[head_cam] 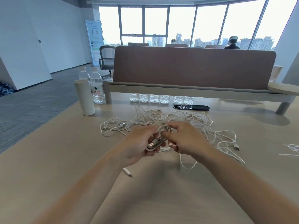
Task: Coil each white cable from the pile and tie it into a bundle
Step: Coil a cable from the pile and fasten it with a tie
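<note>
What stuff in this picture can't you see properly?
Head view:
- Coil: mostly covered by the left hand and right hand; can't tell if it's tied.
- Bottle row: tops hidden behind the shelf.
- Cable at the right edge: cut off.
- Poster: writing too small.

Both hands, left [139, 143] and right [186, 139], grip a coiled white cable [159, 135] above the tangled pile [186, 118] on a wooden desk [64, 159].

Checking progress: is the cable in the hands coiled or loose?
Mostly coiled: cable looped in left hand, right hand pinching it, tail trailing on table.
</note>
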The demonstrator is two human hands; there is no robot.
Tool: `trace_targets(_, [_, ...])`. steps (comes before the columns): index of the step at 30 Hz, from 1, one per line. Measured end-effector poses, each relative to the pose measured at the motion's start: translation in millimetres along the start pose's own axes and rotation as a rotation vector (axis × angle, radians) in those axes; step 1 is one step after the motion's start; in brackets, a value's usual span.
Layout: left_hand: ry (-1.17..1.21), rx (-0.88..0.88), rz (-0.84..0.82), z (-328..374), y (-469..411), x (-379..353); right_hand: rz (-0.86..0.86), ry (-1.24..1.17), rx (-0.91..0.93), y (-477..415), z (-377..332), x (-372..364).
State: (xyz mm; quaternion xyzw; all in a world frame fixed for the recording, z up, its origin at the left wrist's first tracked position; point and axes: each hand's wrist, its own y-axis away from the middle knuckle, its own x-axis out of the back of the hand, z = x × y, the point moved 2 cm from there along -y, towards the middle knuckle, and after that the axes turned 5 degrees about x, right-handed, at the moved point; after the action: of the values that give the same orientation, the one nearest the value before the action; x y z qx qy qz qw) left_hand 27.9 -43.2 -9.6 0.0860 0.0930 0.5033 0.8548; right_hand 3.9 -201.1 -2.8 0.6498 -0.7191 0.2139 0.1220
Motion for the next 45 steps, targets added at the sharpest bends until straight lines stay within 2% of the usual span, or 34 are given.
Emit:
trace_targets(7, [0.063, 0.065, -0.124, 3, 6, 2, -0.048, 0.018, 0.053, 3, -4, 7])
trace_targets(12, [0.06, 0.11, -0.095, 0, 0, 5, -0.036, 0.416, 0.144, 2, -5, 2])
trace_targets(24, [-0.089, 0.054, 0.025, 1, -5, 0, -0.013, 0.923, 0.236, 6, -8, -4])
trace_targets(31, [-0.123, 0.072, -0.012, 0, -5, 2, -0.093, 0.706, 0.163, 2, -12, -3])
trace_targets(38, [-0.232, -0.02, -0.084, 1, -2, -3, -0.035, 0.91, 0.163, 7, -14, -5])
trace_targets(45, [-0.261, 0.097, -0.21, 4, -2, 3, -0.1, 1.071, 0.128, 13, -26, -5])
